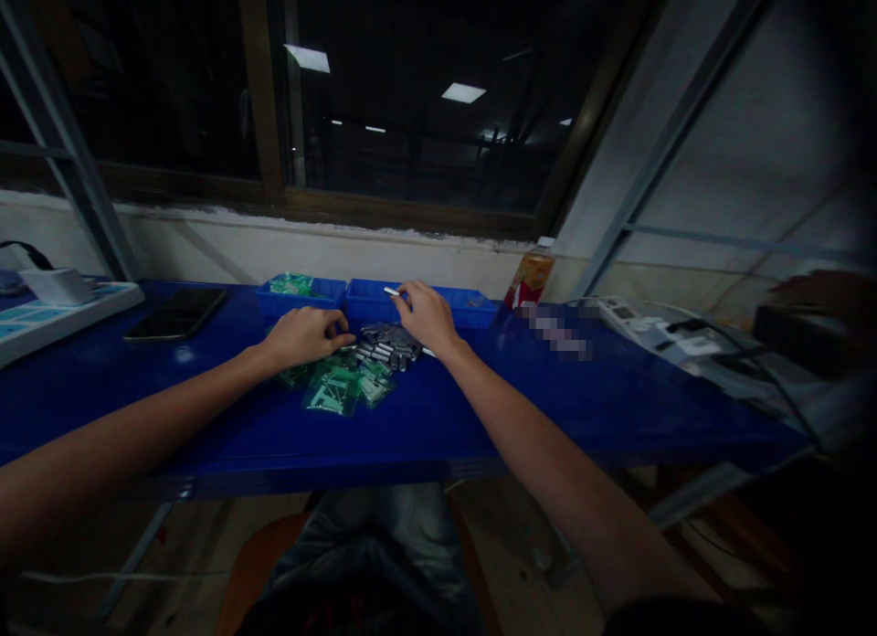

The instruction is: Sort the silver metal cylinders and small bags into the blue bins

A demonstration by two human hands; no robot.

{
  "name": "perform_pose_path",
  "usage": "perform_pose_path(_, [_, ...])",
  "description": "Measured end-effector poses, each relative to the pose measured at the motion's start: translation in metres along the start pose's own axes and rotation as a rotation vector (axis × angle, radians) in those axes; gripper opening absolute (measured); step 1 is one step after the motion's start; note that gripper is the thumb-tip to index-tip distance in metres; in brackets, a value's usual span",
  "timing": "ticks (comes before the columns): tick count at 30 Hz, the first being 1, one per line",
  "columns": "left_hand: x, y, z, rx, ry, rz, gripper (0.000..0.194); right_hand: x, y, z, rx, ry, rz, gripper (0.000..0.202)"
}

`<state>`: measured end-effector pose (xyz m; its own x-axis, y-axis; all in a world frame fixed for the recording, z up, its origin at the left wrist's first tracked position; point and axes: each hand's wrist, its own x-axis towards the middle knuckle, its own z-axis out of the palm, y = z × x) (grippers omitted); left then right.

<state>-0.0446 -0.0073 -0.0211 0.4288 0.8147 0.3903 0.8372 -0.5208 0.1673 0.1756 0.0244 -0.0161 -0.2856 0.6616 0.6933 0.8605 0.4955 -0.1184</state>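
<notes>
My left hand (pixel 307 334) is at the left edge of a pile of small silvery metal pieces (pixel 394 344), its fingers curved and the thumb apart from the index finger. I see nothing held in it. Above the pile, my right hand (pixel 427 314) pinches a small, pale metal piece (pixel 392 291) between thumb and fingertips, close to the front of a long blue bin (pixel 472 312). Clear green-tinted plastic packets (pixel 332 389) with small parts inside lie just in front of the pile. Some packets are partly covered by my left hand.
A smaller blue bin (pixel 264 302) at the back holds more green packets. On the blue table (pixel 226 417) a phone (pixel 176 313) and a white power strip (pixel 68 316) lie left. A drink bottle (pixel 531 278) stands back right, with cables and another power strip (pixel 637 325) farther right.
</notes>
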Motion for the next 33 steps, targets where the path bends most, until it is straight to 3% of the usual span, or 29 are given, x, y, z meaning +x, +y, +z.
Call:
perform_pose_path(3, [0.0,-0.003,0.002,0.03,-0.084,-0.045,0.023,0.001,0.022,0.002,-0.109,0.021,0.066,0.023])
perform_pose_path(7, [-0.001,-0.004,0.002,0.103,-0.087,-0.051,0.024,0.0,0.037,0.007,-0.152,0.018,0.136,0.025])
perform_pose_path(12, [0.0,-0.01,0.002,0.123,-0.116,0.019,0.031,0.0,0.043,0.011,-0.167,0.043,0.167,0.028])
perform_pose_path(16, [0.0,-0.014,0.001,0.086,-0.157,0.137,0.027,-0.001,0.045,0.012,-0.192,0.043,0.16,0.028])
perform_pose_path(19, [0.0,-0.017,0.002,0.076,-0.155,0.14,0.021,-0.001,0.044,0.012,-0.191,0.015,0.157,0.029])
perform_pose_path(22, [0.0,-0.018,0.004,0.09,-0.129,0.116,0.017,-0.002,0.036,0.007,-0.184,0.032,0.129,0.031])
perform_pose_path(26, [0.001,-0.016,0.006,0.073,-0.105,0.029,0.021,-0.004,0.003,-0.003,-0.101,0.04,-0.011,0.033])
perform_pose_path(30, [0.003,-0.011,0.005,0.068,-0.048,0.001,0.027,-0.009,-0.034,-0.007,0.024,-0.096,-0.247,0.031])
perform_pose_path(33, [0.005,-0.006,0.003,0.042,0.0,0.054,0.03,-0.013,-0.046,-0.004,0.028,-0.18,-0.342,0.029])
